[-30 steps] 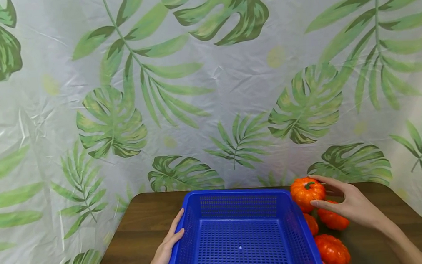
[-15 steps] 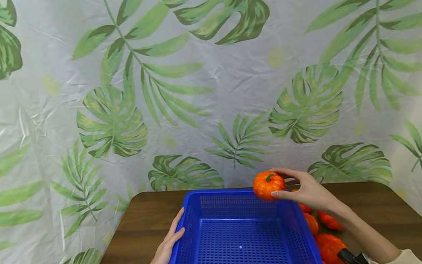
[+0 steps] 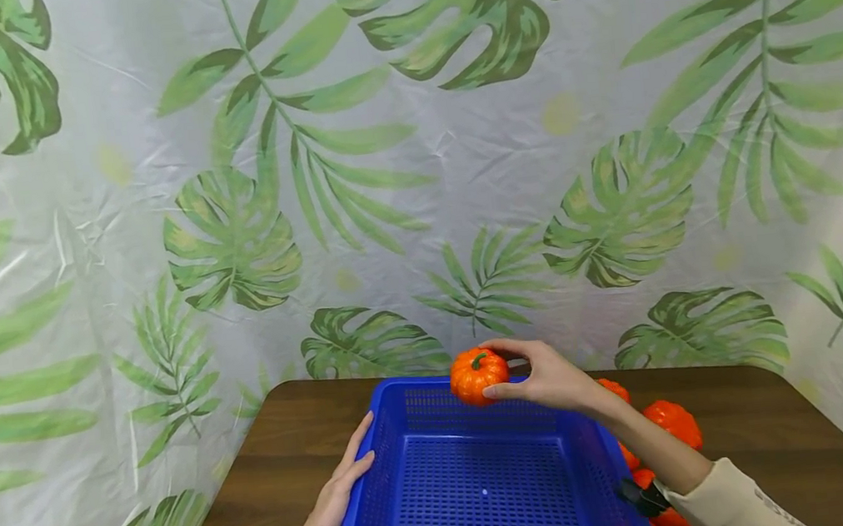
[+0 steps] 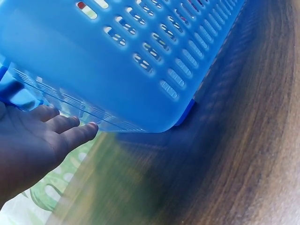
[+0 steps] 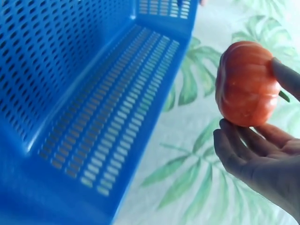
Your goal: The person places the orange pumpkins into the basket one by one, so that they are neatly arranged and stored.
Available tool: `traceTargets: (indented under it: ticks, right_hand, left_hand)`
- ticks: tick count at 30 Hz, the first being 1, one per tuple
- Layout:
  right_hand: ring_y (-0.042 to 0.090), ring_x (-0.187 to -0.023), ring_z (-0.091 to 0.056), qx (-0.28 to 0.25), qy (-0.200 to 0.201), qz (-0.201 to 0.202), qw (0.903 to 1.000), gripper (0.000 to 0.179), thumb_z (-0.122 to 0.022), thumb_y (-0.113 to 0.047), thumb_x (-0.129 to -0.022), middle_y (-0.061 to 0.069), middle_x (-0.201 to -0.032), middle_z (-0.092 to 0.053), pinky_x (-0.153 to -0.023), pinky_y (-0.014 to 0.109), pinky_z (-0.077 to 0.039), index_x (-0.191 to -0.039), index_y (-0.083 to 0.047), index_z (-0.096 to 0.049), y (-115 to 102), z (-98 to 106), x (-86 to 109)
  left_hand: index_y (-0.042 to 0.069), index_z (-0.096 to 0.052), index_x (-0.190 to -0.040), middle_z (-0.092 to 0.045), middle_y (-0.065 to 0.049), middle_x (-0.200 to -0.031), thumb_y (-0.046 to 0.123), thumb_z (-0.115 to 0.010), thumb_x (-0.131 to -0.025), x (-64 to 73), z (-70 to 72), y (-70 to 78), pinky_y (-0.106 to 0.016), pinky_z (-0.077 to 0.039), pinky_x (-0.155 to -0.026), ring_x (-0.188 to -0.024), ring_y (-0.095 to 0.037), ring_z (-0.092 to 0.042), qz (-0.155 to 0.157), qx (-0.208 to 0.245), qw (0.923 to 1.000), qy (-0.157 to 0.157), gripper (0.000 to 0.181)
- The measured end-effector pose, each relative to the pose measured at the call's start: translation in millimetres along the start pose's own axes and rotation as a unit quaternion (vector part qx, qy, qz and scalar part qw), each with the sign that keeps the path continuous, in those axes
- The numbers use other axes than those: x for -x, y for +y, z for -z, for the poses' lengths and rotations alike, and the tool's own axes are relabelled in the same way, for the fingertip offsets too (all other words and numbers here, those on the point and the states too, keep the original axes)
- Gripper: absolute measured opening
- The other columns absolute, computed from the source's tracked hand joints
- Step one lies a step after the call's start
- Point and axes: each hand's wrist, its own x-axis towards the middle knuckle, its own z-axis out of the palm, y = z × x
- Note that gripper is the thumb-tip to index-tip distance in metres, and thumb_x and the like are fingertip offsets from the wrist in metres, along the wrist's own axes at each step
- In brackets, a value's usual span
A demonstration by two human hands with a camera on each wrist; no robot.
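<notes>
Crinkled, leaf-printed sheeting (image 3: 490,190) backs a wood-grained table (image 3: 266,460), which extends either side of the perforated blue basket (image 3: 476,459). Near its far rim, the right hand (image 3: 544,373), spread pumpkin-wide, grips a glossy, ribbed pumpkin (image 3: 477,377). The left hand (image 3: 336,496), fingers straight, touches its left edge; more pumpkins (image 3: 674,423) lie right.

A creased pale sheet (image 3: 484,170) — printed with monstera leaves (image 3: 233,238) and palm fronds (image 3: 351,140) — hangs behind a dark wood-grain table (image 3: 279,442).

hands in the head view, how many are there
2: the left hand at the left side of the blue basket, and the right hand holding an orange pumpkin. No others show.
</notes>
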Motion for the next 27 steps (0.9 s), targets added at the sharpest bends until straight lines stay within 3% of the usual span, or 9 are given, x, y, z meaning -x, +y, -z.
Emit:
traceTargets:
  ticks: [5,12,19,27]
  right_hand:
    - [0.041,-0.127,-0.062,-0.008,-0.024,0.001,0.9997,0.065,-0.081,-0.025,-0.091,0.021,-0.142,-0.062,-0.097,0.047,-0.057,-0.147,-0.003,-0.055,1,-22,-18.4]
    - [0.039,-0.126,-0.062,-0.009,-0.059,-0.001,0.9982,0.063,-0.082,-0.025,-0.091,0.019,-0.138,-0.065,-0.094,0.042,-0.059,-0.144,-0.003,-0.057,5,-52,-37.4]
    - [0.028,-0.114,-0.067,0.000,-0.081,-0.018,0.9966,0.061,-0.082,-0.028,-0.090,0.014,-0.131,-0.069,-0.088,0.036,-0.057,-0.142,-0.007,-0.061,19,-77,-49.7]
    - [0.028,-0.111,-0.067,-0.017,-0.091,-0.021,0.9955,0.060,-0.083,-0.026,-0.089,0.014,-0.131,-0.070,-0.088,0.037,-0.058,-0.141,-0.007,-0.063,29,-93,-53.1]
  left_hand:
    - [0.032,0.004,-0.167,0.003,-0.017,-0.174,0.034,-0.028,-0.115,-0.7,0.4,0.3,-0.040,-0.046,-0.105,-0.140,-0.026,-0.044,0.006,-0.006,0.9999,0.010,0.061]
    - [0.031,0.000,-0.168,0.003,-0.012,-0.175,0.035,-0.029,-0.114,-1.3,-0.3,-1.5,-0.036,-0.042,-0.108,-0.148,-0.031,-0.032,0.005,-0.017,0.9996,0.022,0.061]
    - [0.031,0.001,-0.167,0.004,-0.011,-0.175,0.034,-0.028,-0.115,-1.6,0.3,-2.6,-0.039,-0.043,-0.108,-0.144,-0.030,-0.039,0.003,-0.004,0.9999,0.011,0.060]
    - [0.034,-0.002,-0.167,0.001,-0.011,-0.175,0.033,-0.029,-0.115,-0.9,1.2,-2.4,-0.041,-0.045,-0.107,-0.142,-0.031,-0.043,-0.001,-0.002,0.9999,0.015,0.059]
